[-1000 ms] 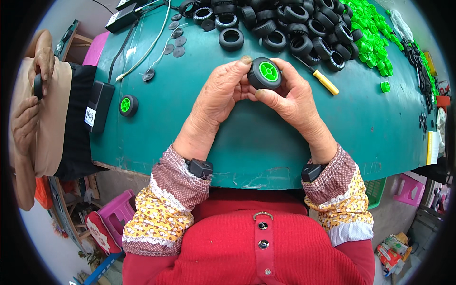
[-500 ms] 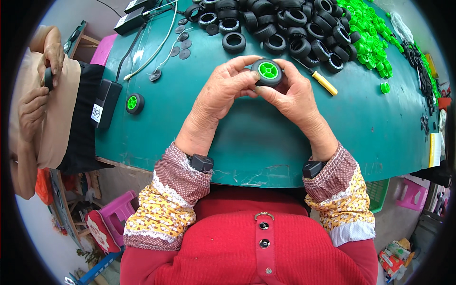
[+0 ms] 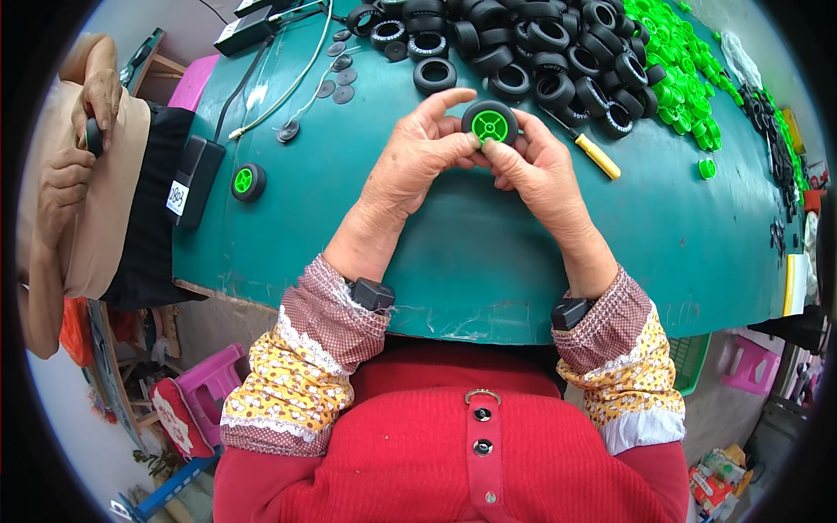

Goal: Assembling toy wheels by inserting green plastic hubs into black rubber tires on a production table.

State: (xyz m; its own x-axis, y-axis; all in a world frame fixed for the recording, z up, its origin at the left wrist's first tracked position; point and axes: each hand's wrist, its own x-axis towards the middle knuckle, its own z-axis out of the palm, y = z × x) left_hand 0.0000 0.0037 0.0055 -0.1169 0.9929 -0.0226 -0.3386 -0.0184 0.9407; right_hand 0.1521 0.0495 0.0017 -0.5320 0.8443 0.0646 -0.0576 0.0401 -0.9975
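Note:
Between my two hands, above the green table (image 3: 488, 261), is a toy wheel (image 3: 491, 122) with a black tire and a green spoked hub facing up. My left hand (image 3: 429, 139) grips its left side with the thumb at the lower rim and the index finger raised away. My right hand (image 3: 532, 161) pinches it from the right, thumb pressed on the hub's lower edge. Some fingers are hidden behind the wheel. A yellow-handled screwdriver (image 3: 598, 157) lies just right of my right hand. Another wheel (image 3: 248, 182) with a green hub rests at the left.
Black tires (image 3: 558, 52) are heaped at the back, beside a pile of green hubs (image 3: 680, 78). One loose hub (image 3: 707, 168) lies at the right. Small black discs (image 3: 344, 77), a white cable (image 3: 292, 100) and a black box (image 3: 196, 183) are at left. A co-worker's hands (image 3: 78, 139) hold a black round piece.
The wheel has tipped so its green hub faces up more fully. My left index finger has lifted off it, and my right thumb has moved onto the hub's lower edge.

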